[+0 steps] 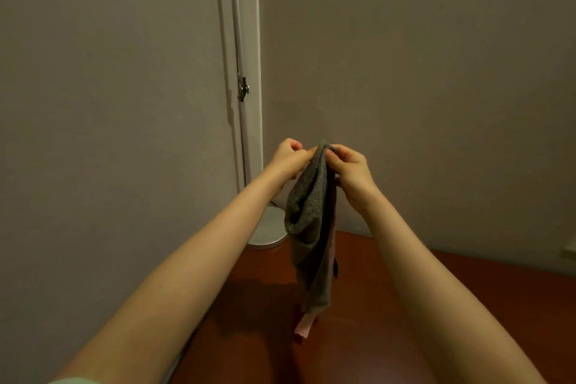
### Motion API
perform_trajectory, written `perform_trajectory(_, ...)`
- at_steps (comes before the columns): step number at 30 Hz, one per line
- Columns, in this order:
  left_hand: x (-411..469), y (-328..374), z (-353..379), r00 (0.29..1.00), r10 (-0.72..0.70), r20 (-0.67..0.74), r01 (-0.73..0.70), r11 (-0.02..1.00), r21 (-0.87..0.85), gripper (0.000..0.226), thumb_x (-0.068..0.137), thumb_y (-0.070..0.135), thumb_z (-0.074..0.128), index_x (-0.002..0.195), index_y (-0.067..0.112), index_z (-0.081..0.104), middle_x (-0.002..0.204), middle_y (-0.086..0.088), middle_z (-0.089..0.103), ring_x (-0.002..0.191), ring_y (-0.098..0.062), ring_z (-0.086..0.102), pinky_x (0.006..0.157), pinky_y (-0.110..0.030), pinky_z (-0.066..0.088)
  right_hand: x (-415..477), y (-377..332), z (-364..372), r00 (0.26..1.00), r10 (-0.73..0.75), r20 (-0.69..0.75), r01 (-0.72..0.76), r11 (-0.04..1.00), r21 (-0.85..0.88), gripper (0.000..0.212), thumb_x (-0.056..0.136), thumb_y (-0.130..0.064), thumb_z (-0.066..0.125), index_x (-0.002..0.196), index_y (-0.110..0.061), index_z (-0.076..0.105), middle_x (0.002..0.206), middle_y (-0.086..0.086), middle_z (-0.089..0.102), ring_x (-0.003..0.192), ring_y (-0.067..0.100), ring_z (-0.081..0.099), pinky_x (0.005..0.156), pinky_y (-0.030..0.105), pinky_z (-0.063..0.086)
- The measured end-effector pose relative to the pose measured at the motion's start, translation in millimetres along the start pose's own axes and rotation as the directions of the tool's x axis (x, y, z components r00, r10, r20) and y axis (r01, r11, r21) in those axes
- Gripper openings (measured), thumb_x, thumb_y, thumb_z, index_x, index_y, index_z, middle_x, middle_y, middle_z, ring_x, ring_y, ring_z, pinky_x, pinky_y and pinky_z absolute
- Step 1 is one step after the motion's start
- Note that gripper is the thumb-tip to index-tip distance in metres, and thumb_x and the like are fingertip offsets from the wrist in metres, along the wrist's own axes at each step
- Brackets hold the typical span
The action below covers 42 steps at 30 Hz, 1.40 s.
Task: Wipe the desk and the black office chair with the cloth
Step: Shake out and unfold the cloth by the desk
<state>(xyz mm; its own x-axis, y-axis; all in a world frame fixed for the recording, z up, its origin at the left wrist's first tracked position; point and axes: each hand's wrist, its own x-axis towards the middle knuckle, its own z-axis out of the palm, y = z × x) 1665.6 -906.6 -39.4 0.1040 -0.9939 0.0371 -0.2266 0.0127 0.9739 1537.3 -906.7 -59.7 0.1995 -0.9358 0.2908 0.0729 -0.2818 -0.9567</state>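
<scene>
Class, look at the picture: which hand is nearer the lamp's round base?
Left. The left hand is above the lamp base, pinching the cloth; the right hand grips the cloth's other side, farther right.

Your left hand (288, 159) and right hand (350, 170) are raised close together in front of you. Each pinches the top edge of the grey terry cloth (311, 221) between curled fingers (341, 154) and thumb. The cloth hangs down bunched and folded over the reddish-brown table (436, 305). A pink strip (304, 327) pokes out at its lower end; whether that end touches the table, you cannot tell. At the table's far left corner sits a round white lamp base (269, 229), partly hidden behind your left forearm (187, 259). Its thin pole (240, 56) rises along the corner of the plain grey walls (420, 72).
</scene>
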Motion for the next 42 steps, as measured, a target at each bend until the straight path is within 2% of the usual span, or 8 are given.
perform_trajectory(3, -5, -25, -2, 0.997, 0.032, 0.064, -0.024, 0.993, -0.114, 0.02, 0.093, 0.038, 0.052, 0.093, 0.019, 0.046, 0.087, 0.002, 0.051, 0.076, -0.012, 0.049, 0.064, -0.024, 0.04, 8, 10, -7, 0.989, 0.022, -0.143, -0.016, 0.999, 0.036, 0.018, 0.097, -0.01, 0.048, 0.085, -0.017, 0.058, 0.08, -0.001, 0.057, 0.074, 0.011, 0.055, 0.063, 0.023, 0.044)
perform_trajectory(11, 0, -55, 5, 0.963, -0.002, 0.268, -0.117, 0.898, 0.425, 0.039, 0.082, 0.022, 0.068, 0.111, 0.02, 0.042, 0.095, 0.002, 0.053, 0.078, -0.015, 0.059, 0.06, -0.027, 0.052, 33, 31, -23, 0.973, 0.031, -0.231, -0.044, 0.998, -0.053, 0.009, 0.097, -0.012, 0.051, 0.091, -0.014, 0.057, 0.081, -0.005, 0.058, 0.073, 0.005, 0.055, 0.053, 0.011, 0.043)
perform_trajectory(22, 64, -14, -8, 0.987, -0.143, 0.074, 0.076, 0.817, 0.571, 0.017, 0.09, 0.021, 0.058, 0.076, 0.013, 0.061, 0.075, -0.003, 0.061, 0.061, -0.009, 0.061, 0.053, -0.019, 0.05, 75, 37, -86, 0.978, 0.019, -0.206, -0.062, 0.976, -0.208, 0.012, 0.098, -0.017, 0.049, 0.089, -0.017, 0.058, 0.078, -0.007, 0.057, 0.071, 0.006, 0.052, 0.059, 0.019, 0.039)
perform_trajectory(24, 72, -7, -9, 0.991, -0.097, 0.088, 0.041, 0.869, 0.494, 0.027, 0.093, 0.028, 0.048, 0.073, 0.013, 0.057, 0.076, -0.003, 0.056, 0.072, -0.013, 0.054, 0.066, -0.024, 0.046, 81, 35, -95, 0.983, 0.033, -0.18, -0.073, 0.972, -0.224, 0.019, 0.099, -0.019, 0.046, 0.083, -0.02, 0.056, 0.078, -0.005, 0.057, 0.072, 0.009, 0.052, 0.064, 0.025, 0.04)
perform_trajectory(27, 71, -11, -4, 0.986, -0.127, 0.103, 0.136, 0.988, -0.077, 0.031, 0.096, 0.026, 0.033, 0.068, 0.016, 0.042, 0.068, -0.002, 0.043, 0.068, -0.016, 0.045, 0.07, -0.029, 0.04, 83, 26, -94, 0.98, 0.174, -0.098, -0.18, 0.982, -0.058, 0.021, 0.101, -0.021, 0.042, 0.088, -0.015, 0.056, 0.082, 0.0, 0.06, 0.074, 0.013, 0.057, 0.064, 0.025, 0.044)
perform_trajectory(33, 65, -65, 13, 0.969, -0.162, 0.189, 0.248, 0.658, -0.711, 0.074, 0.09, 0.067, 0.022, 0.112, 0.009, 0.061, 0.104, -0.014, 0.069, 0.102, -0.028, 0.061, 0.088, -0.039, 0.047, 82, 8, -59, 0.842, 0.514, 0.166, -0.517, 0.679, 0.521, 0.029, 0.102, -0.02, 0.038, 0.098, 0.004, 0.054, 0.091, 0.013, 0.062, 0.079, 0.023, 0.061, 0.061, 0.033, 0.055)
perform_trajectory(37, 34, -123, 40, 0.917, -0.217, 0.335, 0.396, 0.597, -0.698, 0.107, 0.064, 0.085, 0.037, 0.14, 0.01, 0.041, 0.124, -0.018, 0.059, 0.114, -0.034, 0.056, 0.094, -0.046, 0.045, 84, 5, -36, 0.789, 0.557, 0.261, -0.561, 0.476, 0.677, 0.031, 0.103, -0.014, 0.035, 0.085, 0.004, 0.052, 0.072, 0.015, 0.06, 0.059, 0.019, 0.059, 0.042, 0.025, 0.051)
perform_trajectory(42, 4, -136, 57, 0.891, -0.154, 0.428, 0.396, 0.726, -0.563, 0.109, 0.018, 0.057, 0.09, 0.111, 0.01, 0.057, 0.099, -0.008, 0.071, 0.094, -0.022, 0.067, 0.079, -0.032, 0.055, 105, 12, -54, 0.714, 0.686, 0.141, -0.552, 0.428, 0.716, 0.034, 0.102, -0.009, 0.034, 0.074, 0.001, 0.047, 0.065, 0.011, 0.047, 0.035, 0.016, 0.05, 0.033, 0.023, 0.045)
